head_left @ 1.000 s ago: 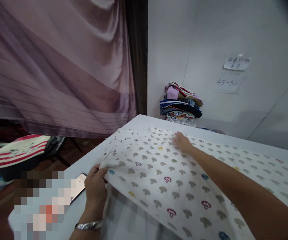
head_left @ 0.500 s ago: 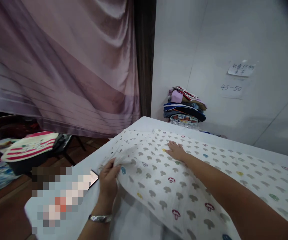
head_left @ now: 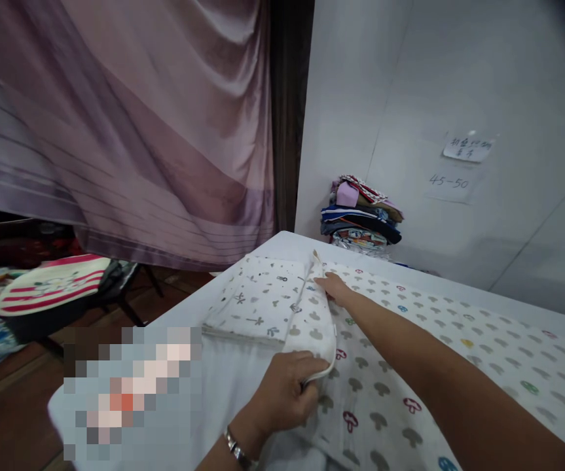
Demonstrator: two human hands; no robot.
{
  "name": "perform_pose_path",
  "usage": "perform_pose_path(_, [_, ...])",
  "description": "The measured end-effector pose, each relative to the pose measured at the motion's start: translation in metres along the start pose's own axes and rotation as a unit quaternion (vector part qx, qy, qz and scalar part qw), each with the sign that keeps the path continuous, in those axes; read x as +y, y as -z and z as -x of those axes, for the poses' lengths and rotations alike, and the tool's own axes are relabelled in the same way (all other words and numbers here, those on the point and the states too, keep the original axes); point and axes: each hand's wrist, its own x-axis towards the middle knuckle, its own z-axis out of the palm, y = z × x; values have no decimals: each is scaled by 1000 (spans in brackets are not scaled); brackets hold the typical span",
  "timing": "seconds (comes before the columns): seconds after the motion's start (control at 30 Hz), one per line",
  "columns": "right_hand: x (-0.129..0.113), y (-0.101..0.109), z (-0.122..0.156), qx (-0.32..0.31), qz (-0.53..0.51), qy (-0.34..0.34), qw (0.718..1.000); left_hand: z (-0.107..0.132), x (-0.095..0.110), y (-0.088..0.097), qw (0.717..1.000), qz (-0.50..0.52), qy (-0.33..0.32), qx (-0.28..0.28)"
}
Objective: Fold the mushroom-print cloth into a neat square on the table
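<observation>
A white cloth printed with mushrooms point(head_left: 380, 391) lies spread along the white table point(head_left: 243, 386). Its left end is turned over into a narrow flap. My left hand point(head_left: 289, 386), with a silver bracelet at the wrist, is closed on the near corner of that flap. At the flap's far end, my right hand point(head_left: 334, 288) has its fingers bent around the folded edge; the fingertips are partly hidden. Just left of the flap lies a flat, folded white cloth with small plant prints point(head_left: 257, 297).
Against the wall, a pile of folded clothes point(head_left: 361, 212) stands at the table's far edge. A pink curtain point(head_left: 188, 131) hangs behind. On the left is a chair holding a red-striped item point(head_left: 56, 281). Part of the table's left side is blurred out by pixelation.
My left hand has moved right, turning the mushroom cloth's left end back and uncovering the plant-print cloth. My right hand, flat on the cloth before, now has its fingers bent at the flap.
</observation>
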Motion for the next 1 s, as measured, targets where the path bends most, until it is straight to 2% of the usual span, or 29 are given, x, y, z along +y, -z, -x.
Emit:
perform_pose_path(0.1, [-1,0,-7,-6,-35,-25,999,0,1,1,1000,-5,-4,10])
perform_pose_path(0.2, [-13,-5,-14,-31,-77,-15,996,3,-4,6,999,-11,-6,38])
perform_pose_path(0.3, [-30,-22,-21,-63,-117,17,991,10,-19,18,991,-14,11,135])
perform_pose_path(0.4, [-39,-48,-24,-92,-136,35,986,18,-38,38,956,-37,110,269])
perform_pose_path(0.47, [-36,-65,-23,-101,-135,49,985,21,-46,50,923,-72,220,309])
perform_pose_path(0.53, [-30,-77,-19,-97,-127,73,984,22,-50,59,895,-107,315,295])
perform_pose_path(0.63, [-18,-81,-6,-78,-101,124,984,22,-52,65,873,-135,401,242])
perform_pose_path(0.8, [13,-58,49,-75,-23,233,969,23,-58,69,840,-172,485,172])
perform_pose_path(0.83, [23,-52,64,-86,14,266,960,23,-59,70,835,-180,495,161])
perform_pose_path(0.9, [43,-40,96,-125,156,344,917,23,-61,73,828,-190,507,144])
perform_pose_path(1.0, [68,-23,141,-183,319,359,858,24,-66,78,825,-196,514,129])
